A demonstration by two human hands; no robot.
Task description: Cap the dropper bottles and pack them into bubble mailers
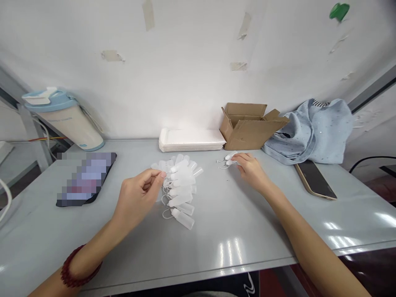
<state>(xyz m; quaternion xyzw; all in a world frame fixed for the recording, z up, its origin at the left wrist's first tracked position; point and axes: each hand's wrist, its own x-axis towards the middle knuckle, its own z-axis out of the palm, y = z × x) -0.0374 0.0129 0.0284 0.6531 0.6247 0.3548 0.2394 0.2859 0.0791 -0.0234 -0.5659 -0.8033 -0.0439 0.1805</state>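
A pile of small translucent plastic bottles [182, 179] with white caps and thin looped straps lies on the grey table. At the left edge of the pile is my left hand [139, 194], its thumb and forefinger pinched together; whatever is between them I cannot make out. My right hand [249, 167] reaches across to a couple of small plastic bottles [230, 156] lying apart from the pile, to its right. Its fingertips are closed over them, covering part of their bodies, while caps and straps point left.
A stack of white padded envelopes [192, 140] lies against the wall beside an open cardboard box [247, 130]. A light blue bag [324, 132] and a phone [317, 179] are at right. At left are a tumbler [71, 119] and another phone [89, 177].
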